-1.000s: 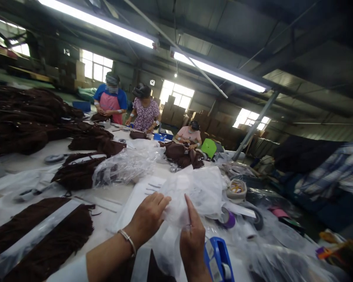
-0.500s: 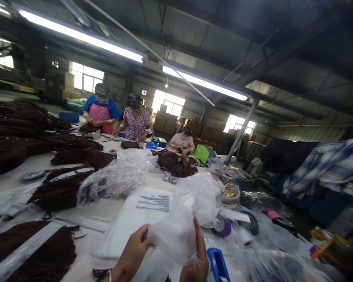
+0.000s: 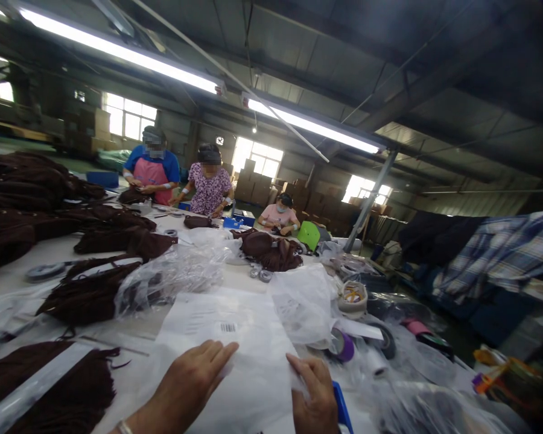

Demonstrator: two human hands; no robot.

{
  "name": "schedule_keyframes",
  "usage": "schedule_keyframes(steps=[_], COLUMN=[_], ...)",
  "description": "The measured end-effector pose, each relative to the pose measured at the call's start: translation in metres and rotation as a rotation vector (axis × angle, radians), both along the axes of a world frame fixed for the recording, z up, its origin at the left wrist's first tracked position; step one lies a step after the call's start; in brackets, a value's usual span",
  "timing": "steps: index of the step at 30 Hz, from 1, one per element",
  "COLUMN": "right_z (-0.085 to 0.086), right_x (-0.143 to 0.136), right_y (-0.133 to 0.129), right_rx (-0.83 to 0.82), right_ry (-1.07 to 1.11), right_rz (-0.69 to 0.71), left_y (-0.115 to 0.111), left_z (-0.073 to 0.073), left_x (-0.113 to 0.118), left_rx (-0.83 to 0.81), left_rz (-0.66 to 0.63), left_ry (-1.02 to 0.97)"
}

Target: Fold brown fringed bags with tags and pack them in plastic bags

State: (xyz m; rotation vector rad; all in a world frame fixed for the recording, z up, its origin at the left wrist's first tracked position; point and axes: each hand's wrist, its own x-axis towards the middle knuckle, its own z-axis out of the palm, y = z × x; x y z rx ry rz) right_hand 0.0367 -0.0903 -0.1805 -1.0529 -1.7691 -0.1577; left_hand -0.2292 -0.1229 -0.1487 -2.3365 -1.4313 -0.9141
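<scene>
A translucent white plastic bag [image 3: 248,367] with a small barcode label [image 3: 227,327] lies spread at the front middle, over a stack of white printed bags. My left hand [image 3: 194,377] rests on its left part, the fingers closed round a bit of the film near the label. On the right edge of the bag, my right hand [image 3: 314,386] has its fingers bent with film between thumb and fingers. A blue tool [image 3: 341,404] is partly hidden behind my right hand. Another crumpled white bag [image 3: 301,301] lies just beyond.
Brown fringed bags [image 3: 85,289] cover the left side. Clear plastic [image 3: 172,277] lies mid-table. A purple tape roll [image 3: 342,345], a round container [image 3: 353,298] and more clear film [image 3: 434,410] are at the right. Three people work across the table.
The bag, earlier bunched up between my hands, now lies flatter with its barcode showing. My left hand has turned palm down over it; my right hand has moved slightly right and covers more of the blue tool.
</scene>
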Motion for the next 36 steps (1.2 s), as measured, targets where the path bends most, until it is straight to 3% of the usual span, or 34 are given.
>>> schedule_keyframes(steps=[4, 7, 10, 15, 17, 19, 22, 25, 27, 30, 36], right_z=[-0.041, -0.055, -0.047, -0.027, -0.030, -0.042, -0.065, -0.083, -0.090, -0.100, -0.102], right_x=[-0.006, -0.023, -0.032, -0.009, -0.002, -0.002, -0.015, -0.030, -0.037, -0.041, -0.040], right_y=[-0.007, -0.013, -0.015, -0.014, -0.013, -0.009, -0.001, 0.007, 0.011, 0.010, -0.004], right_rx=[-0.026, -0.094, -0.204, -0.438, -0.557, -0.717, -0.951, -1.030, -1.049, -1.061, -1.020], right_ry=[0.062, -0.032, -0.168, -0.190, -0.036, 0.278, 0.897, 1.130, 1.090, 0.830, 0.474], right_rz=[0.032, -0.045, -0.096, -0.046, -0.023, 0.011, 0.096, 0.214, 0.313, 0.440, 0.497], left_y=[-0.002, -0.004, -0.004, -0.006, -0.007, -0.008, -0.006, 0.000, 0.007, 0.016, 0.012], left_z=[-0.021, -0.025, -0.022, -0.021, -0.028, -0.040, -0.066, -0.090, -0.101, -0.112, -0.115], left_x=[-0.035, -0.047, -0.052, -0.081, -0.091, -0.095, -0.085, -0.068, -0.059, -0.054, -0.055], left_rx=[-0.325, -0.340, -0.257, -0.275, -0.377, -0.561, -0.807, -0.886, -0.892, -0.921, -0.985], left_rz=[0.265, 0.356, 0.337, 0.439, 0.488, 0.482, 0.455, 0.391, 0.325, 0.247, 0.156], left_ry=[0.090, 0.084, 0.105, 0.096, -0.046, -0.383, -0.797, -0.981, -1.113, -1.226, -1.141])
